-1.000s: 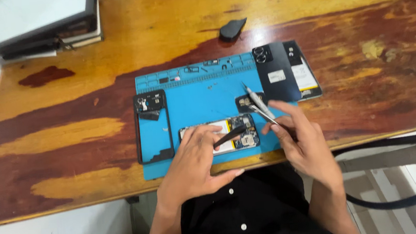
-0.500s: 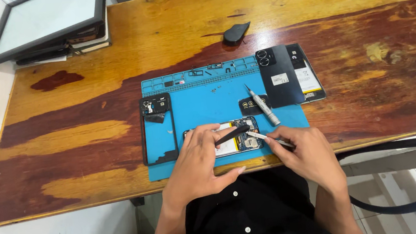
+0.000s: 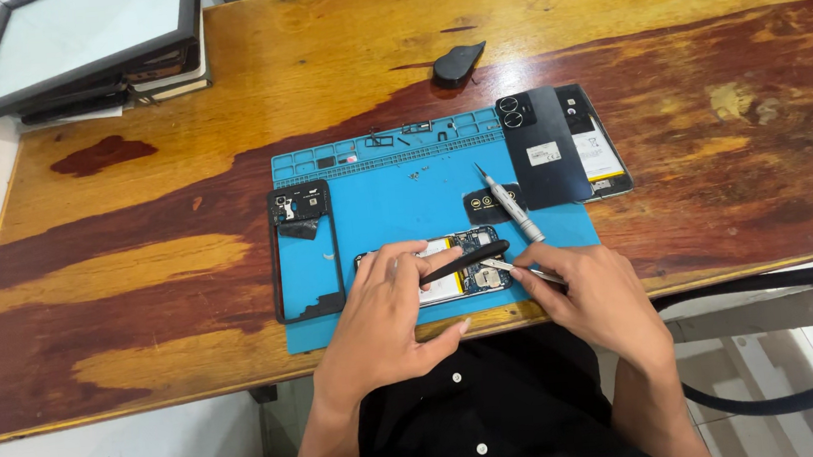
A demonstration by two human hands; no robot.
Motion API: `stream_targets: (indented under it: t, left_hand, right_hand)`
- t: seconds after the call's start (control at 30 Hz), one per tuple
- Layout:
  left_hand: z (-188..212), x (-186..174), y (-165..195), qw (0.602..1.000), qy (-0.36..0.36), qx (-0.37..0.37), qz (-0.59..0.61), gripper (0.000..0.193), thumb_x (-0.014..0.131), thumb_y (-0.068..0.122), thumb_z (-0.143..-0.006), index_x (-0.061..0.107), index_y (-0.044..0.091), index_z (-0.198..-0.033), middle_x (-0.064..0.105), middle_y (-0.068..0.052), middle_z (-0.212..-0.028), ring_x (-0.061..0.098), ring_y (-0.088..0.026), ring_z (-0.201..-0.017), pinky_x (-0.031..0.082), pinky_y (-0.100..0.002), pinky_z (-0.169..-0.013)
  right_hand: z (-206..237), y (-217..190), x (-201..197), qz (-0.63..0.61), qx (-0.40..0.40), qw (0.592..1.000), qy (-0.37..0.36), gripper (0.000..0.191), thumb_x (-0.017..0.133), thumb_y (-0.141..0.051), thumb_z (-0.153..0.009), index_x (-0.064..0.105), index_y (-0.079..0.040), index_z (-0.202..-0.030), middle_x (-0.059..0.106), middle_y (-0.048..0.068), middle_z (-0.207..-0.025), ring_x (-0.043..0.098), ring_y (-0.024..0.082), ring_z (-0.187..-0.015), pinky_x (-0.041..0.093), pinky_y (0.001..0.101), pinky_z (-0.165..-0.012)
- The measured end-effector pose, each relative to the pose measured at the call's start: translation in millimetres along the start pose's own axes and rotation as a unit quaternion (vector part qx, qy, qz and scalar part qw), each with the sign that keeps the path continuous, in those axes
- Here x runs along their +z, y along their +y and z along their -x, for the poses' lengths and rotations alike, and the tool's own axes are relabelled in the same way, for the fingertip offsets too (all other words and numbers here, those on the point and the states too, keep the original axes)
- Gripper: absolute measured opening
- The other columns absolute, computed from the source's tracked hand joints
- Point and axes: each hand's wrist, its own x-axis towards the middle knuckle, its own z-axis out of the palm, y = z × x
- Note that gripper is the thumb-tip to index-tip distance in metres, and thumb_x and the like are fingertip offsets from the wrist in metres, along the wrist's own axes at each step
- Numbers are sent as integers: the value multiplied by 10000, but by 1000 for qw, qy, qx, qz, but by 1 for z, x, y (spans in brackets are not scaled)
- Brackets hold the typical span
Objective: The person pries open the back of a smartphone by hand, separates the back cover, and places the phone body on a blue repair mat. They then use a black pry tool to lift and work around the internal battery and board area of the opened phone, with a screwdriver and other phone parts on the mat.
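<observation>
On the blue mat [image 3: 395, 210], near its front edge, an open phone [image 3: 449, 269] is lying flat with its insides showing. The left hand [image 3: 385, 323] is pressing down on the phone, and its fingers [image 3: 407, 258] are pinching a black stick [image 3: 463, 261] that is pointing at the phone's top part. The right hand [image 3: 589, 296] is coming in from the other side, and its fingers [image 3: 533, 271] are pinching thin metal tweezers [image 3: 508, 269], whose tip is touching the same spot.

Just behind the phone, a silver screwdriver [image 3: 510, 205] is lying on the mat. A black frame [image 3: 305, 252] is sitting at the mat's left side, and a dark back cover [image 3: 544, 146] is resting at its right corner. Everything is sitting on the wooden counter [image 3: 177, 180].

I think the sharp tweezers could slip and scratch the tiny parts, or a small piece could pop off and get lost.
</observation>
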Motion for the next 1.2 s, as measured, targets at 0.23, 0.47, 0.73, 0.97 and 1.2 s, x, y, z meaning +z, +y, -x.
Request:
stream_targets:
  t: [0.23,0.47,0.73,0.97,1.2]
  left_hand:
    - [1,-3,3,1000,7,6,9,621,808,314,-760,560,-48,-1199,682,-128,-1315,535,-353,-1262,381,-466,-1056]
    - [1,-2,4,1000,14,9,-14,595,807,302,-777,600,20,-1258,652,-135,-1227,541,-358,-1240,393,-473,-1053]
    - [1,0,3,1000,14,20,-19,590,777,315,-814,560,22,-1277,676,-132,-1299,537,-351,-1254,378,-480,-1064]
    - [0,1,4,999,2,10,-37,522,741,317,-896,607,47,-1322,686,-128,-1166,537,-356,-1225,386,-484,-1033]
    - [1,1,3,999,24,18,-15,424,760,330,-889,529,18,-1059,683,-79,-1333,551,-345,-1219,391,-476,-1029]
  right_hand:
    - [0,2,3,18,12,1000,-19,182,706,-310,-887,745,-137,-933,657,122,-577,622,309,-504,450,424,-495]
    - [-1,8,7,-4,46,999,-9,251,743,-306,-876,706,-60,-838,615,125,-537,575,260,-441,418,386,-463]
    - [-1,17,12,-167,23,983,66,170,682,-124,-864,733,-16,-985,641,31,-547,542,58,-453,403,265,-424]
    - [2,22,20,-206,45,973,93,146,717,-140,-936,735,5,-936,621,-7,-552,475,10,-496,351,222,-437]
    - [8,39,32,-318,4,939,129,172,731,-91,-945,688,38,-1051,580,-40,-663,411,-9,-566,293,206,-499]
